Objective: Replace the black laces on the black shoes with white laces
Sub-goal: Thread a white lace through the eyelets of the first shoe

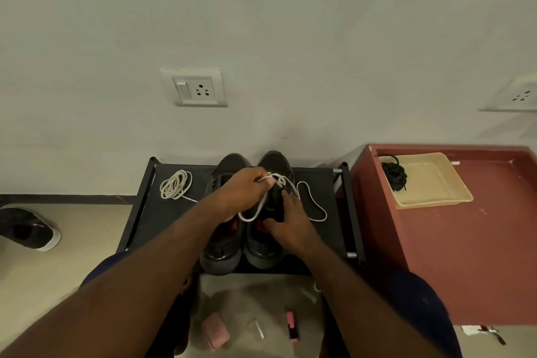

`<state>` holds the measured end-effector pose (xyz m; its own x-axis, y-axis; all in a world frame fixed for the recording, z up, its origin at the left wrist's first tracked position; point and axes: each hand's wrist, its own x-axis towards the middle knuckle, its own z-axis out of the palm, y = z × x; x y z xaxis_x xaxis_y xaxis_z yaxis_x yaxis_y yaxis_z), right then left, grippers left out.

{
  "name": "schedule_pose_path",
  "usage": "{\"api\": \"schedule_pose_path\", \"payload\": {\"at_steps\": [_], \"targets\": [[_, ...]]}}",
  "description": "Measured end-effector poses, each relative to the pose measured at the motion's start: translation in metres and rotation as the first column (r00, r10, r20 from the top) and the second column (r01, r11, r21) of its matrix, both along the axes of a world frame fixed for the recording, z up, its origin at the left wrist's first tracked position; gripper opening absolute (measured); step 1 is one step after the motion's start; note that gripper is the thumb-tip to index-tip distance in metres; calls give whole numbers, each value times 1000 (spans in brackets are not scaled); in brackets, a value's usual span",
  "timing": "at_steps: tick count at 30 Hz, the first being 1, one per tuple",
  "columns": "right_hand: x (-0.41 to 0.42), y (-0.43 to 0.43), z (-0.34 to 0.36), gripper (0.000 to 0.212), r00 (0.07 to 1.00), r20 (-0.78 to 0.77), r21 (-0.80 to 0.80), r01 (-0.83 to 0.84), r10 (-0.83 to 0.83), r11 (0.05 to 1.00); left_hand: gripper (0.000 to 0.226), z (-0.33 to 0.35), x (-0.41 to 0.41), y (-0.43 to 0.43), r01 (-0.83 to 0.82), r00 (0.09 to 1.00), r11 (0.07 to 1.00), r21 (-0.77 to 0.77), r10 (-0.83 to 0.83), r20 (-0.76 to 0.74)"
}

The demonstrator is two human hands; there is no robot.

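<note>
Lace (261, 206), white, loops over the right-side shoe (261, 253) on the black rack (162, 212). My left hand (242, 189) pinches it above the shoe, and my right hand (290, 219) grips that shoe's tongue, fingers curled. Both hands hide the eyelets from me. The other shoe (223, 250) touches it on the left, with a second white lace (174, 184) coiled beyond. Black laces (393, 176) lie in a beige tray (436, 183) on the red tabletop (465, 241).

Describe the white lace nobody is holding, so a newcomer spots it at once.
Find the black rack under the wall socket, where two black shoes stand. Left of the shoes lies the coiled white lace. Unlike the loose lace the left hand grips, it is bundled and untouched.
</note>
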<state>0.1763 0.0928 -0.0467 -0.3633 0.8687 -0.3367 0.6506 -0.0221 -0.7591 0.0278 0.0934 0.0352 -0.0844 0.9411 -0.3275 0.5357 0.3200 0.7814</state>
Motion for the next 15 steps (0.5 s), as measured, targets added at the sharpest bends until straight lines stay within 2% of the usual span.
{"api": "schedule_pose_path", "payload": {"at_steps": [2, 5, 11, 15], "targets": [[-6, -11, -4, 77, 997, 78, 30, 7, -9, 1000, 20, 17, 8, -4, -50, 967, 999, 11, 46, 250], [-13, -16, -12, 72, 994, 70, 84, 80, -86, 993, 28, 35, 15, -19, -65, 889, 998, 18, 49, 455], [-13, -16, -15, 71, 992, 66, 63, 104, -108, 993, 32, 40, 13, -53, -209, 791, 978, -23, 182, 583], [-16, -15, -17, 72, 992, 60, 54, 111, -114, 992, 31, 45, 13, -63, -262, 764, 965, -28, 225, 604]]}}
